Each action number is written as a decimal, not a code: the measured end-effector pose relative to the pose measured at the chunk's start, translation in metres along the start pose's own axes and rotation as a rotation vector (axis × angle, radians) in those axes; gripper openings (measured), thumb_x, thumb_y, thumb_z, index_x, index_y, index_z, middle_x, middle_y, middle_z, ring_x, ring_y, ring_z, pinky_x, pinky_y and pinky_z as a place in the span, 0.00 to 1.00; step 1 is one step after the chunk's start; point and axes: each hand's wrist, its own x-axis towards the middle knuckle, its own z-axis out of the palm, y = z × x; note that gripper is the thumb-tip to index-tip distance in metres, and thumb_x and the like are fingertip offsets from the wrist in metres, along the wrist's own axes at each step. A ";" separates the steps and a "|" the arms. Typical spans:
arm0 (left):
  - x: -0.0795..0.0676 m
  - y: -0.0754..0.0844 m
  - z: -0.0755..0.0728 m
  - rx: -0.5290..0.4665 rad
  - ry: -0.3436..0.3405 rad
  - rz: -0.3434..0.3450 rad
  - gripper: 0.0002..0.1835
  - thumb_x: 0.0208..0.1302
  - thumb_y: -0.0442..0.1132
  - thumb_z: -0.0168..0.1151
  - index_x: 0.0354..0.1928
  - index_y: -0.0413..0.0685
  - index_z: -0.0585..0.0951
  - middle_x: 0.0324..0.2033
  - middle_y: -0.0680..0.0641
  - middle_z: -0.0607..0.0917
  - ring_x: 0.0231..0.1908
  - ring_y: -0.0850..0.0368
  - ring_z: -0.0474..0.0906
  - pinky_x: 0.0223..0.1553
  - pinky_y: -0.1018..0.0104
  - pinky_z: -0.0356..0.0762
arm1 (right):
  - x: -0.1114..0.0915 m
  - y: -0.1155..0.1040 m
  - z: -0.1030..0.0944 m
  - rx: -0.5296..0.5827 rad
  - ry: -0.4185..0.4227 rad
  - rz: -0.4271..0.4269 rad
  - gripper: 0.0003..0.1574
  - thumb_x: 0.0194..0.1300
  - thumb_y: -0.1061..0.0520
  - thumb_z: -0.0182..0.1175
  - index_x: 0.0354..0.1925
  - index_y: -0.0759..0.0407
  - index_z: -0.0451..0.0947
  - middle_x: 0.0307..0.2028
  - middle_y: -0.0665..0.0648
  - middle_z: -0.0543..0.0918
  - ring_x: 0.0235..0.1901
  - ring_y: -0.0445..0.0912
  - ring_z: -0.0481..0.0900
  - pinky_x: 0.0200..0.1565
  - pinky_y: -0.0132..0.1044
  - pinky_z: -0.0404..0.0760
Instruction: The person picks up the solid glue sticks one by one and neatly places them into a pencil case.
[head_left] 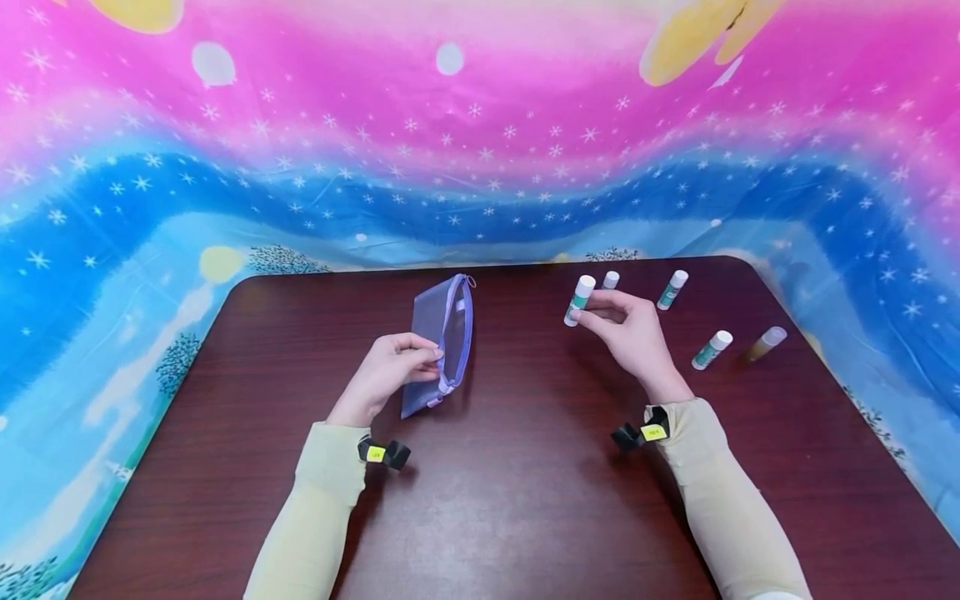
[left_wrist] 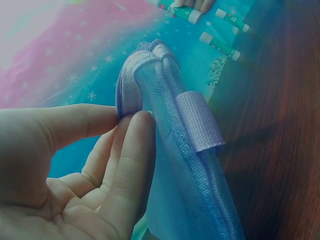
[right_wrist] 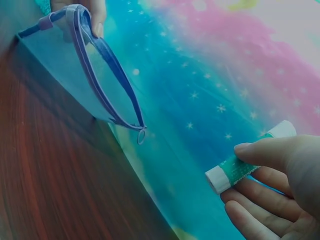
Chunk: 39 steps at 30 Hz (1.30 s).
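My left hand (head_left: 390, 372) pinches the edge of a purple mesh zipper pouch (head_left: 431, 333) between thumb and fingers. The pouch stands on its side with its zipped mouth gaping to the right, as the right wrist view (right_wrist: 60, 65) confirms for the pouch. A ring pull (right_wrist: 141, 136) hangs at the far end of the zipper. In my right hand (head_left: 626, 333) a glue stick (head_left: 580, 302) with a white cap and green label is held between thumb and fingers, raised over the table to the right of the pouch.
Behind the right hand stands another glue stick (head_left: 611, 280). Farther right are two more green-labelled ones, a back one (head_left: 672, 290) and a nearer one (head_left: 712, 350), beside a clear-capped yellowish tube (head_left: 765, 343). A patterned cloth (head_left: 480, 167) hangs around the dark wooden table (head_left: 495, 517).
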 end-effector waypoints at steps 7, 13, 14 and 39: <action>-0.003 0.004 0.002 0.006 -0.009 -0.002 0.11 0.60 0.33 0.63 0.42 0.32 0.80 0.37 0.37 0.83 0.32 0.49 0.83 0.40 0.59 0.81 | 0.003 0.003 0.010 0.004 -0.009 0.015 0.23 0.57 0.50 0.68 0.49 0.57 0.80 0.41 0.56 0.83 0.38 0.48 0.82 0.40 0.33 0.80; -0.004 0.004 0.002 0.015 -0.014 -0.012 0.12 0.61 0.34 0.63 0.43 0.31 0.80 0.38 0.38 0.83 0.32 0.49 0.82 0.41 0.59 0.81 | 0.006 0.006 0.022 0.019 -0.037 0.028 0.23 0.56 0.51 0.68 0.49 0.57 0.80 0.40 0.57 0.84 0.38 0.48 0.82 0.39 0.35 0.80; -0.002 0.001 0.001 0.012 -0.012 -0.007 0.12 0.60 0.34 0.64 0.43 0.32 0.80 0.37 0.38 0.83 0.32 0.49 0.82 0.41 0.59 0.81 | 0.007 0.011 0.024 0.025 -0.040 0.027 0.23 0.55 0.49 0.69 0.49 0.56 0.81 0.40 0.56 0.84 0.37 0.47 0.82 0.39 0.36 0.80; 0.000 -0.001 0.001 0.027 -0.040 0.006 0.13 0.61 0.34 0.64 0.44 0.31 0.79 0.37 0.37 0.83 0.31 0.48 0.82 0.41 0.58 0.81 | 0.009 0.003 0.065 0.115 -0.106 0.016 0.23 0.54 0.46 0.70 0.47 0.53 0.82 0.37 0.53 0.84 0.35 0.46 0.82 0.38 0.39 0.81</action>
